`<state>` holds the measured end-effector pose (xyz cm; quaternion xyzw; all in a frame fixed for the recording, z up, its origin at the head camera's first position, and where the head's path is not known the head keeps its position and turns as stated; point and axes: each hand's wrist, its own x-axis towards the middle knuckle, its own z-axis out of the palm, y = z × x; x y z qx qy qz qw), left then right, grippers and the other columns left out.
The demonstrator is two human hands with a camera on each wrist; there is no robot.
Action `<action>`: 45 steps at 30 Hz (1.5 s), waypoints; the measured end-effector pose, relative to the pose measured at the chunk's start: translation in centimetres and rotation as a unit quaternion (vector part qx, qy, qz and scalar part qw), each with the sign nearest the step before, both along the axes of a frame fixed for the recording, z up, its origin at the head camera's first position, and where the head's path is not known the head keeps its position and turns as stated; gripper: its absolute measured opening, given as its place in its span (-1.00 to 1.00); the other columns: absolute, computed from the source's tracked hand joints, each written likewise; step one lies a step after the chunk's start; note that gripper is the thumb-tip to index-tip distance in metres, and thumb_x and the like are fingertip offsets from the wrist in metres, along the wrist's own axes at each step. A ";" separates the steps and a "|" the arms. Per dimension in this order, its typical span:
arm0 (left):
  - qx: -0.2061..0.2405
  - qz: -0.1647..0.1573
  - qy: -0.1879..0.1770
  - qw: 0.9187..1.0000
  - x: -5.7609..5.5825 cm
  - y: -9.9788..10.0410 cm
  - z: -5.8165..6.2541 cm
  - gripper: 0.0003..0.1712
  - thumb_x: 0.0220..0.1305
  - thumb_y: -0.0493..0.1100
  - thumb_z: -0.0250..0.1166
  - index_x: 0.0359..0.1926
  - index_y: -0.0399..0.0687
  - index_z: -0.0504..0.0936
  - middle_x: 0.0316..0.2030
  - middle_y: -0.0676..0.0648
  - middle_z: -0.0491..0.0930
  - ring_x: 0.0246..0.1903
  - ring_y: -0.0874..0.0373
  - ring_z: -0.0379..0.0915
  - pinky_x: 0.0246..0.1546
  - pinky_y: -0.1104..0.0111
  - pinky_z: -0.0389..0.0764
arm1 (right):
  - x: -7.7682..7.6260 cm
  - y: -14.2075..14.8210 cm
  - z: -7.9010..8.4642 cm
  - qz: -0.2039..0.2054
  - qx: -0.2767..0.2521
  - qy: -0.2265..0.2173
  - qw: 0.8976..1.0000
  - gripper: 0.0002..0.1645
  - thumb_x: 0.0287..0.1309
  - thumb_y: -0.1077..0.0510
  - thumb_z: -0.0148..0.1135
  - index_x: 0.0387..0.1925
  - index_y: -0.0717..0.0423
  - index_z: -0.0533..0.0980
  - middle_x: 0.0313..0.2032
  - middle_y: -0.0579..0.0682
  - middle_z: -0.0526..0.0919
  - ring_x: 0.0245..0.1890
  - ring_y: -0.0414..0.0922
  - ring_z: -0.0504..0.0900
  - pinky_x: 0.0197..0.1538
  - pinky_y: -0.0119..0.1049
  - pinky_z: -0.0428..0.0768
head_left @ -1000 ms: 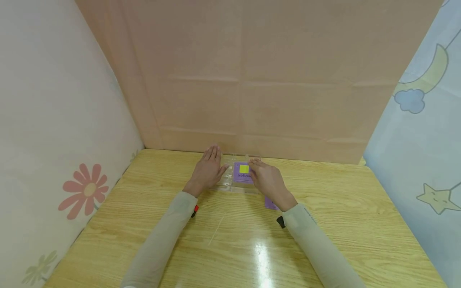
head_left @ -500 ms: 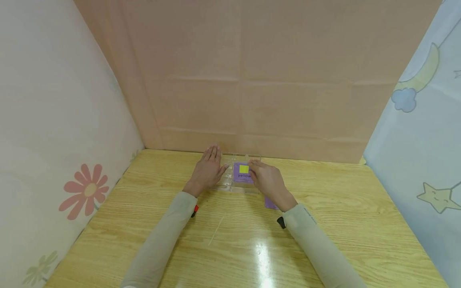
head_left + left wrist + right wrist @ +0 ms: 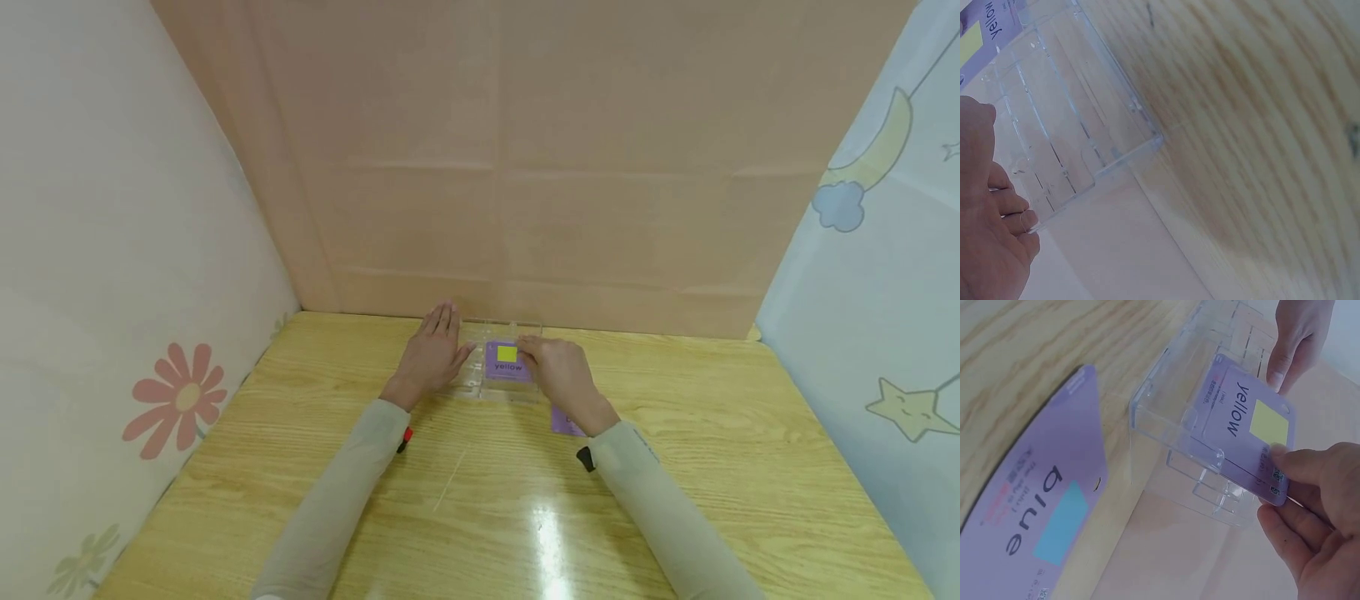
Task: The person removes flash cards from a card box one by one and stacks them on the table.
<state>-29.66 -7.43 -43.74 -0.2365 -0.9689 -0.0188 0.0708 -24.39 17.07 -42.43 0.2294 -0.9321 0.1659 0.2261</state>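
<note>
My left hand (image 3: 431, 358) lies over the left part of a clear plastic card holder (image 3: 474, 385). In the left wrist view its fingers bend at the holder's end edge, with the thumb to the other side. A purple card marked "yellow" (image 3: 1244, 419) stands partly inside the holder's right section. My right hand (image 3: 561, 372) pinches that card's right edge, thumb on the printed face and fingers behind. Below the right wrist a second purple card, marked "blue" (image 3: 1041, 494), lies apart from the holder, partly hidden by the hand in the head view.
The wooden table (image 3: 487, 517) meets an upright brown backdrop (image 3: 495, 208) just behind the holder. Patterned panels rise at left (image 3: 112, 250) and right (image 3: 885, 292). Wrist-camera parts, one red and black (image 3: 405, 439) and one black (image 3: 586, 459), show by the cuffs.
My right hand and the yellow card have shifted very slightly toward me, and more of the word on the card shows. The left hand stays where it was.
</note>
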 end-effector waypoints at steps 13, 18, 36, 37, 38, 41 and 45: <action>-0.006 -0.001 -0.002 1.000 -0.2 -0.2 0.0 -0.10 0.70 0.23 -0.21 0.64 -0.40 -0.09 0.66 -0.36 -0.05 0.70 -0.17 -0.16 0.72 0.07 -0.06 | -0.8 -0.1 0.5 -0.013 -0.007 -0.030 0.999 -0.78 0.25 0.22 0.48 -0.07 0.12 0.80 -0.19 0.07 0.88 -0.61 -0.29 0.57 -0.52 -0.38 0.61; -0.001 -0.005 -0.002 1.000 -0.2 -0.2 0.0 -0.11 0.70 0.22 -0.19 0.64 -0.42 -0.07 0.66 -0.37 -0.06 0.69 -0.19 -0.14 0.72 0.05 -0.04 | -0.9 -0.1 0.6 -0.020 -0.001 -0.039 0.999 -0.78 0.26 0.21 0.48 -0.06 0.10 0.80 -0.20 0.05 0.88 -0.63 -0.30 0.51 -0.53 -0.41 0.55; 0.000 -0.015 0.010 1.000 -0.2 -0.2 0.0 -0.12 0.71 0.20 -0.19 0.63 -0.45 -0.04 0.64 -0.40 -0.04 0.68 -0.21 -0.10 0.71 0.05 -0.02 | -0.8 0.1 2.2 -0.022 0.000 -0.081 0.996 -0.86 0.24 0.17 0.50 -0.18 0.08 0.82 -0.26 0.00 0.88 -0.47 -0.19 0.72 -0.38 -0.25 0.72; -0.002 -0.014 0.009 1.000 -0.1 -0.2 0.1 -0.12 0.71 0.20 -0.19 0.63 -0.45 -0.04 0.64 -0.39 -0.05 0.68 -0.21 -0.10 0.71 0.05 -0.02 | -0.8 0.2 2.2 -0.021 0.000 -0.085 0.996 -0.87 0.24 0.17 0.49 -0.18 0.08 0.82 -0.26 0.00 0.88 -0.45 -0.17 0.74 -0.37 -0.23 0.72; -0.002 -0.014 0.006 1.000 -0.1 -0.2 0.1 -0.11 0.71 0.20 -0.19 0.63 -0.45 -0.04 0.64 -0.39 -0.05 0.68 -0.20 -0.11 0.71 0.05 -0.02 | -0.8 0.2 2.3 -0.020 0.001 -0.088 0.996 -0.87 0.25 0.17 0.49 -0.18 0.08 0.82 -0.25 -0.01 0.88 -0.43 -0.15 0.76 -0.36 -0.23 0.73; -0.003 -0.010 -0.001 1.000 0.0 -0.2 0.1 -0.11 0.70 0.20 -0.18 0.63 -0.44 -0.06 0.65 -0.39 -0.05 0.68 -0.20 -0.12 0.72 0.05 -0.03 | -0.8 0.2 2.3 -0.012 0.002 -0.096 0.995 -0.87 0.26 0.18 0.48 -0.18 0.08 0.82 -0.24 0.00 0.88 -0.39 -0.12 0.78 -0.32 -0.22 0.75; -0.003 -0.010 0.000 1.000 0.0 -0.3 0.0 -0.11 0.70 0.21 -0.18 0.63 -0.43 -0.05 0.65 -0.38 -0.04 0.68 -0.20 -0.11 0.72 0.05 -0.04 | -0.9 0.2 2.3 -0.002 -0.002 -0.097 0.995 -0.88 0.25 0.20 0.48 -0.18 0.10 0.82 -0.24 0.01 0.88 -0.37 -0.10 0.81 -0.31 -0.22 0.76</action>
